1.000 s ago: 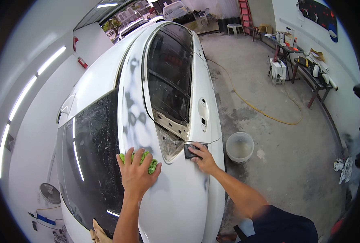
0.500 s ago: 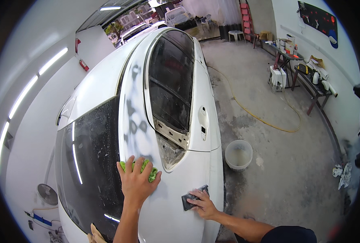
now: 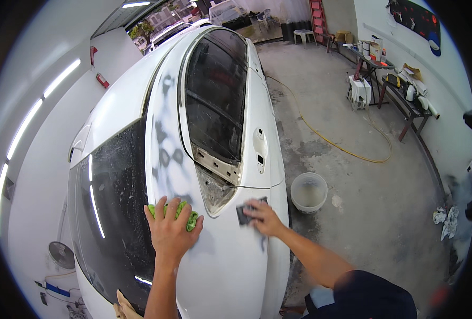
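Observation:
A white car (image 3: 222,266) fills the middle of the view, with grey patches along its roof pillar. My left hand (image 3: 175,228) presses a crumpled green cloth (image 3: 192,220) against the body, beside the rear window glass (image 3: 116,212). My right hand (image 3: 265,217) grips a dark sanding block (image 3: 244,213), laid on the panel just behind the rear side window's corner; it is slightly blurred. Below that hand a faint dark streak marks the white surface. The bare triangular window corner (image 3: 214,192) lies between the two hands.
To the right of the car, a clear plastic bucket (image 3: 308,194) stands on the concrete floor. A yellow hose (image 3: 326,139) curves across the floor. Benches with cans and bottles (image 3: 371,61) line the right wall. A tan cloth (image 3: 124,307) lies low on the rear glass.
My right hand has slid forward along the panel with the sanding block, up beside the window corner. The left hand stays on the green cloth. The whole view has shifted slightly.

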Demonstrator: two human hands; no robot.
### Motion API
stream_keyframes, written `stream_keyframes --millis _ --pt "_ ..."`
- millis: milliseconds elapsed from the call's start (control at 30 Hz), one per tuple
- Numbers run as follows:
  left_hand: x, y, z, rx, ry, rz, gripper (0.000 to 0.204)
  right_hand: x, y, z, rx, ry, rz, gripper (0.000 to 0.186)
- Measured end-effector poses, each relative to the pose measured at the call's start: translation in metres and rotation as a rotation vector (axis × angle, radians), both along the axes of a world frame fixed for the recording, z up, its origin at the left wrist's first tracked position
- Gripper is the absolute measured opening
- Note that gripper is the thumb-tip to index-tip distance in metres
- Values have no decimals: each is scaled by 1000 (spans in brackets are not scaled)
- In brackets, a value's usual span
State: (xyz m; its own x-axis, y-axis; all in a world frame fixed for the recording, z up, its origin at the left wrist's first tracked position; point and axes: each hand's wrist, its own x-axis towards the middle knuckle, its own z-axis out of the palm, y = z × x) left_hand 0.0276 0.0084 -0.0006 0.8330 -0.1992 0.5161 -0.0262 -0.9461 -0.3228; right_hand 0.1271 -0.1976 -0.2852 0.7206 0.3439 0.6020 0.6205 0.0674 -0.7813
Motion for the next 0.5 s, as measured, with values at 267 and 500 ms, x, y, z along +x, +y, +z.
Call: stream_keyframes --millis 267,500 --pt "-1 1 0 -19 2 -13 37 -45 -4 -10 -99 -213 131 51" --pt "-2 0 0 4 17 7 34 -25 5 -3 -148 133 -61 51"
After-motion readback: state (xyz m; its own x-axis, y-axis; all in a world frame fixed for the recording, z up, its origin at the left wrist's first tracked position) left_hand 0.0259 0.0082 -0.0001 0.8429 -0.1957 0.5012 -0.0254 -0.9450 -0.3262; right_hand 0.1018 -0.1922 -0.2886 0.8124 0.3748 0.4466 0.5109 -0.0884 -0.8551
